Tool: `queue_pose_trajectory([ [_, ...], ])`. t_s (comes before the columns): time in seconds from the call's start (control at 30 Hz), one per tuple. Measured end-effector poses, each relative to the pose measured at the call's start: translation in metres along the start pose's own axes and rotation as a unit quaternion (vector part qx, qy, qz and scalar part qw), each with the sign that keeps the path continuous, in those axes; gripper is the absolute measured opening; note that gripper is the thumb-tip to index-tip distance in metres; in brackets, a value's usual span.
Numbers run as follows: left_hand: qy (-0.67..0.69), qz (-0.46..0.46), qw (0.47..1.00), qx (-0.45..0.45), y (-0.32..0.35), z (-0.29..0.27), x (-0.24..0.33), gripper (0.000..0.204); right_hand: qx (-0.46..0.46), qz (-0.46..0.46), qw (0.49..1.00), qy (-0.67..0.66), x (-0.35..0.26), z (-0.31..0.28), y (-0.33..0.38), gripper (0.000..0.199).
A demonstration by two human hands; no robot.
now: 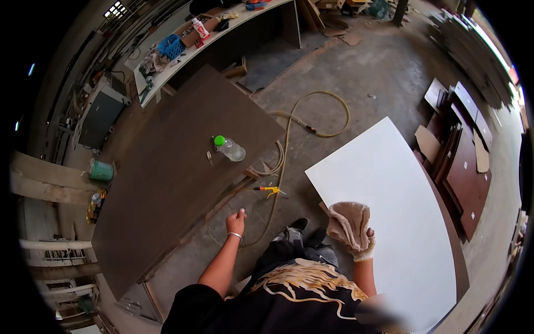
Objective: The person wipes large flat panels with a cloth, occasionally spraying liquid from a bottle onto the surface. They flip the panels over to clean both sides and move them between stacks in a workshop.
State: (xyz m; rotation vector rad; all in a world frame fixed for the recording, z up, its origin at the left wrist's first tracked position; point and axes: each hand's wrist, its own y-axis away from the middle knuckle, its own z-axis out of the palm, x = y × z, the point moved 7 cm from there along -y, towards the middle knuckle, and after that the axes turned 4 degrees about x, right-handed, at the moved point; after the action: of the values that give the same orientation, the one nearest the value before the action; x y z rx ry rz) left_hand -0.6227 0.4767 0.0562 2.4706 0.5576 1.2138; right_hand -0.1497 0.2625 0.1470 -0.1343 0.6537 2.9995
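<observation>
In the head view, my right hand (365,248), in a pale knitted glove, grips a folded beige cloth (347,222) at the near left part of a white panel (392,183). Whether the cloth presses on the panel or is held just above it, I cannot tell. My bare left hand (236,222), with a bracelet at the wrist, hangs between the white panel and a dark brown board (172,167). Its fingers are curled in, and nothing shows in them. Nearest to it is a yellow air blow gun (271,191) with a thin nozzle.
A clear bottle (231,150) with a green cap is on the brown board. A yellowish hose (289,131) loops across the floor. Dark red panels (467,172) are stacked at the right. A cluttered workbench (239,19) stands at the back, and a green bucket (101,170) at left.
</observation>
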Motion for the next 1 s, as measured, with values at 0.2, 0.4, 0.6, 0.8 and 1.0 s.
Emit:
queue_pose_trajectory([
  [0.2, 0.091, 0.138, 0.979, 0.12, -0.122, -0.03, 0.071, 0.085, 0.049, 0.01, 0.986, 0.157, 0.012, 0.008, -0.014, 0.073],
  [0.4, 0.117, 0.225, 0.967, -0.013, -0.218, -0.067, 0.13, 0.104, -0.06, -0.128, 0.986, 0.085, 0.043, 0.127, -0.044, 0.076],
  [0.6, 0.193, 0.229, 0.939, -0.169, -0.26, -0.041, 0.144, 0.095, 0.002, -0.158, 0.984, 0.077, 0.046, 0.118, -0.084, 0.082],
  [0.8, 0.012, 0.266, 0.956, -0.122, -0.272, -0.014, 0.192, 0.068, 0.032, -0.184, 0.981, 0.051, 0.061, 0.122, -0.101, 0.068],
  [1.0, -0.139, 0.432, 0.865, -0.211, -0.181, 0.06, 0.306, 0.059, 0.276, -0.214, 0.917, 0.191, 0.062, 0.089, -0.09, 0.037],
])
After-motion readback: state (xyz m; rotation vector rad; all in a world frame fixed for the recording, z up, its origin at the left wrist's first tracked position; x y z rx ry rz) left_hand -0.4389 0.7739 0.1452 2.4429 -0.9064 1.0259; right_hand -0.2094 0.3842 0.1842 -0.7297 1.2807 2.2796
